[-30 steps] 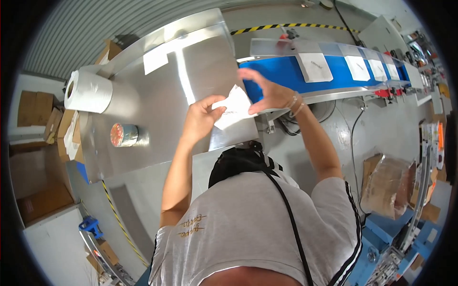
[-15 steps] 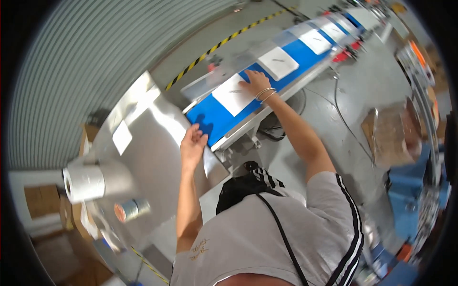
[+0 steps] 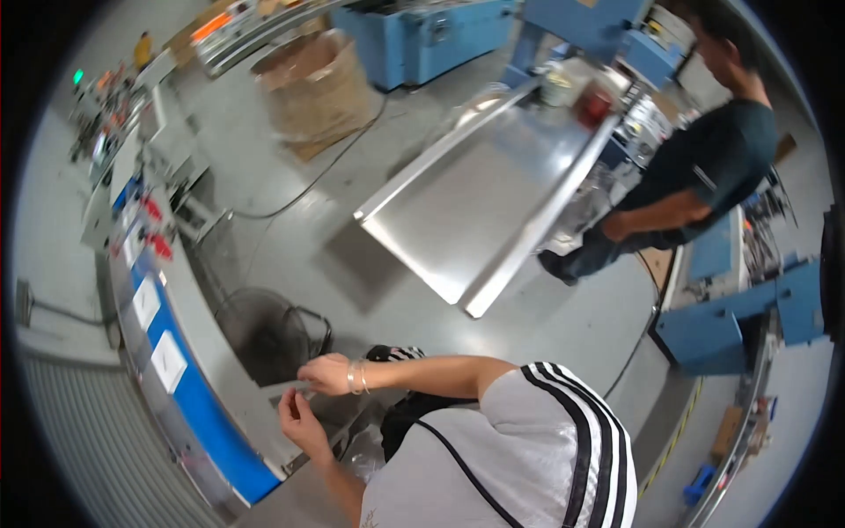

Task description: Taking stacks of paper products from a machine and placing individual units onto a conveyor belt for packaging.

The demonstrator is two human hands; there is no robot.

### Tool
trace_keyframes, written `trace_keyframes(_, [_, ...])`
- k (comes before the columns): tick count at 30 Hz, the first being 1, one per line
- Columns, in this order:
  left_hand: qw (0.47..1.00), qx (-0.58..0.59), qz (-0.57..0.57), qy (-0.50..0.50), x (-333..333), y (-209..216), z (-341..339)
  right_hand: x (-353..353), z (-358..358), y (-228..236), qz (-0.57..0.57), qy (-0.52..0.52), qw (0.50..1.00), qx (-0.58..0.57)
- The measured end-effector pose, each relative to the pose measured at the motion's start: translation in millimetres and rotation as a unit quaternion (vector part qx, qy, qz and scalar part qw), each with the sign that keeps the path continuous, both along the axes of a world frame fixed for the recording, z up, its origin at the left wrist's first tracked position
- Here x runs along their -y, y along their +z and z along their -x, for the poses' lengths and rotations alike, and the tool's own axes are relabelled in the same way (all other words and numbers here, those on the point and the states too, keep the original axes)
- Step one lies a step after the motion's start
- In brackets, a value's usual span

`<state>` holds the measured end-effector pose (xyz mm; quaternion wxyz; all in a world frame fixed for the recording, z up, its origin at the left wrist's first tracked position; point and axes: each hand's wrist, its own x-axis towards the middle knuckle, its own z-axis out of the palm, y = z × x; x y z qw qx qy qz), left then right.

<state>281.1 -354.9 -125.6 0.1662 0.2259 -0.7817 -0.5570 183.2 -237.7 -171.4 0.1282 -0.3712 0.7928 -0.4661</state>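
Note:
My right hand (image 3: 326, 374), with pale bangles at its wrist, reaches leftward beside the conveyor's light side rail (image 3: 224, 361). Just below it is my left hand (image 3: 301, 421), its fingertips near those of the right. Both hands have bent, closed fingers; whatever may be between them is too small or blurred to make out. Left of them runs the conveyor's blue belt (image 3: 207, 427), its near end bare. Farther along lie flat white squares, one nearer (image 3: 168, 362) and one beyond it (image 3: 146, 304), each with a small dark mark.
A round dark fan-like object (image 3: 264, 330) stands on the floor by the conveyor. Ahead is a metal-topped table (image 3: 475, 198) with raised edges. A person in dark clothes (image 3: 704, 167) stands at its right. A large carton (image 3: 317, 92) and blue machines (image 3: 458, 40) are behind.
My view has swung right, bringing the metal-topped table and the person into sight. My hands have left the spread position over the belt and come together beside its rail.

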Motion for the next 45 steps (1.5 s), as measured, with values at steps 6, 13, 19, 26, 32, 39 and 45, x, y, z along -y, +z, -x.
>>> trace_keyframes(6, [0.985,-0.04,-0.074,-0.148,-116.6,29.1,46.2,-144.6,-39.0,-9.7,-0.053,-0.051,0.992,0.101])
trace_keyframes(13, [0.941,-0.1,0.098,-0.308,-279.5,57.6,44.5,-337.4,-67.3,-9.1,-0.069,-0.178,0.967,0.17])
trace_keyframes(19, [0.918,-0.136,0.112,-0.356,-407.8,67.7,96.1,-458.2,-58.6,106.5,-0.333,-0.208,0.912,0.12])
trace_keyframes(26, [0.948,-0.045,0.083,-0.305,-480.3,37.6,166.6,-591.3,19.2,116.9,-0.244,-0.524,0.812,-0.087])
trace_keyframes(32, [0.966,0.096,0.041,-0.237,-475.1,27.7,173.7,-645.7,95.9,126.4,-0.223,-0.547,0.784,-0.194])
trace_keyframes(39, [0.95,0.144,0.067,-0.268,-533.0,56.7,212.8,-687.4,142.4,97.5,-0.227,-0.54,0.783,-0.209])
trace_keyframes(45, [0.853,0.036,0.203,-0.48,-636.5,56.2,266.5,-722.8,184.1,101.2,-0.234,-0.488,0.81,-0.226])
